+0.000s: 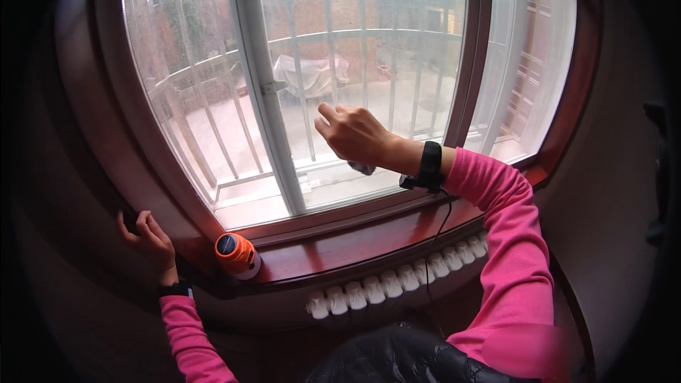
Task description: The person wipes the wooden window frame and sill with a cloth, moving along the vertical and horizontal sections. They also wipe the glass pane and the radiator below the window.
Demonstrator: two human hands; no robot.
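In front of the window glass [372, 80], my right hand [355, 130] is raised with curled fingers. A fuzzy dark cloth [362, 168] shows below the palm; most of it is hidden behind the hand. My left hand [149, 244] rests its fingertips at the outer edge of the dark red wooden window casing [175, 207], fingers apart and holding nothing. Near that hand, an orange cylindrical object [238, 255] with a dark round top and a pale base stands on the left end of the glossy wooden windowsill [340, 247].
A white ribbed radiator [391, 283] runs below the sill. From the black strapped device [429, 167] on my right wrist, a thin black cable [441, 223] hangs past the sill. The sash's white upright [266, 85] divides the glass; metal bars [362, 34] stand outside.
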